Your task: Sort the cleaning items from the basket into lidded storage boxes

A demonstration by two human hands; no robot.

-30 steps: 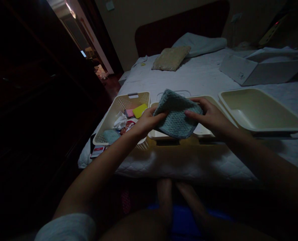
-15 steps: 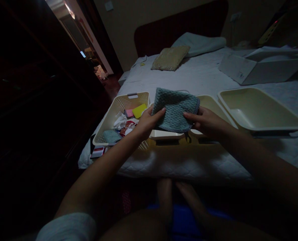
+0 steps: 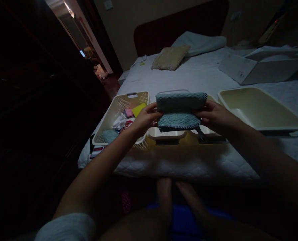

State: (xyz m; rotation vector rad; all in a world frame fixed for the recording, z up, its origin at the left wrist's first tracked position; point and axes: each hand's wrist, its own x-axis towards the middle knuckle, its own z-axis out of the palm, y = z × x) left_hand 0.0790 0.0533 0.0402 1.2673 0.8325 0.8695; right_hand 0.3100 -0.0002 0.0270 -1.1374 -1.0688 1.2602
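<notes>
A teal waffle-textured cloth (image 3: 179, 110), folded over into a flat band, is held up between both hands above a cream tray (image 3: 167, 134) at the bed's near edge. My left hand (image 3: 145, 118) pinches the cloth's left end. My right hand (image 3: 215, 115) grips its right end, fingers closed on the fabric. A perforated cream basket (image 3: 113, 112) lies left of my left hand with a yellow sponge (image 3: 139, 109), a pink item, a second teal cloth (image 3: 109, 135) and packets inside.
A larger cream tub (image 3: 259, 112) sits on the bed to the right. Behind it lies an open white cardboard box (image 3: 261, 68). A tan cushion (image 3: 170, 57) and a pillow rest near the dark headboard. A dark wardrobe stands at left. My knees and feet show below.
The cloth, loosely spread a second ago, has been folded over into a narrow horizontal band. Both hands shifted to its two ends and lifted slightly.
</notes>
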